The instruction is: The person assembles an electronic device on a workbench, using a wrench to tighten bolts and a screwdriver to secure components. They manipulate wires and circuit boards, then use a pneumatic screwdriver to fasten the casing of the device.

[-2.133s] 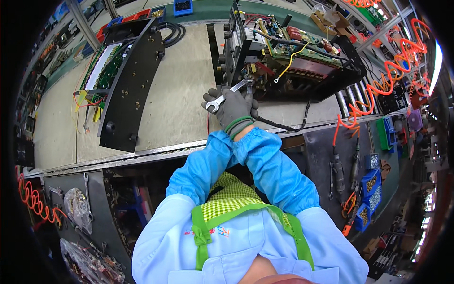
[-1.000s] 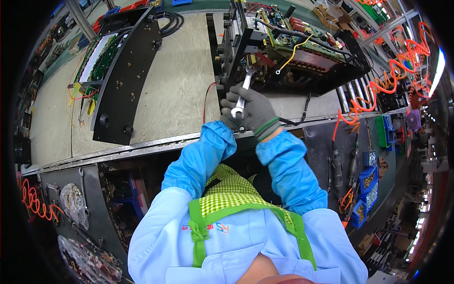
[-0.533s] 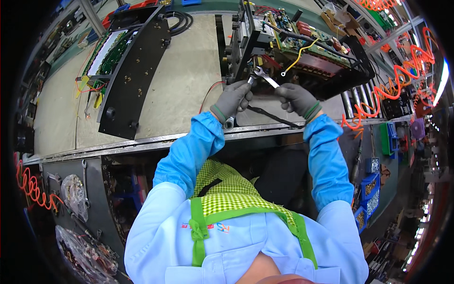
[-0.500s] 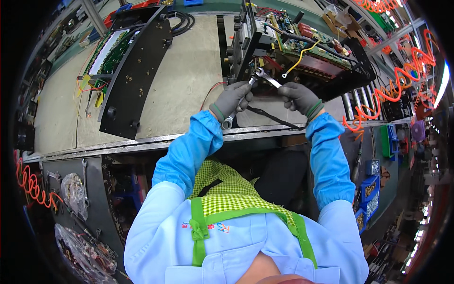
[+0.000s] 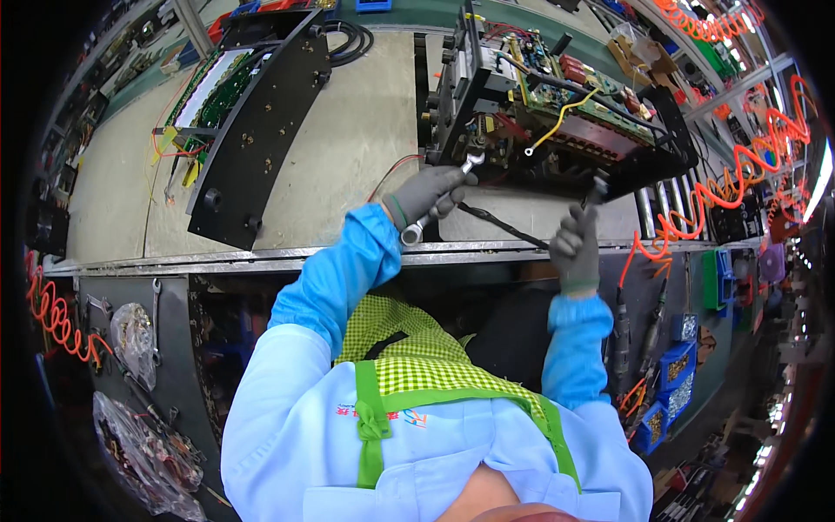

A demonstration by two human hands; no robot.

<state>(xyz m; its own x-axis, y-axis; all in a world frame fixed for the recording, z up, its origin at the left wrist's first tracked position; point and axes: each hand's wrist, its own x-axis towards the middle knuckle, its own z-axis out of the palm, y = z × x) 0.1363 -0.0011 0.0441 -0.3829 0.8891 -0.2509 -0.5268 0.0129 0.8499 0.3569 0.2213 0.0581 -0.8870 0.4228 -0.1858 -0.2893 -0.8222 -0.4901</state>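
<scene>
My left hand (image 5: pixel 426 197), in a grey glove, is closed round a silver combination wrench (image 5: pixel 412 234). The wrench's upper jaw lies at the near left corner of an open black machine chassis (image 5: pixel 639 174) that carries circuit boards; I cannot tell if it touches a part there. In front of the chassis, my right hand (image 5: pixel 576 250) is raised with a second wrench (image 5: pixel 599 186), smeared by motion, its head pointing away from me. A yellow wire (image 5: pixel 557 128) with a ring terminal hangs over the chassis front. A black strap (image 5: pixel 500 222) lies between my hands.
On the left of the bench (image 5: pixel 348 165) stands a black panel (image 5: pixel 252 143) with a green circuit board behind it. Orange coiled hoses (image 5: pixel 691 204) hang at the right. Blue bins (image 5: pixel 678 370) of small fasteners sit low at the right; bagged parts (image 5: pixel 143 452) lie low left.
My right hand has drawn back toward me with its wrench, parting it from the other wrench. My left hand has shifted slightly, still holding its wrench.
</scene>
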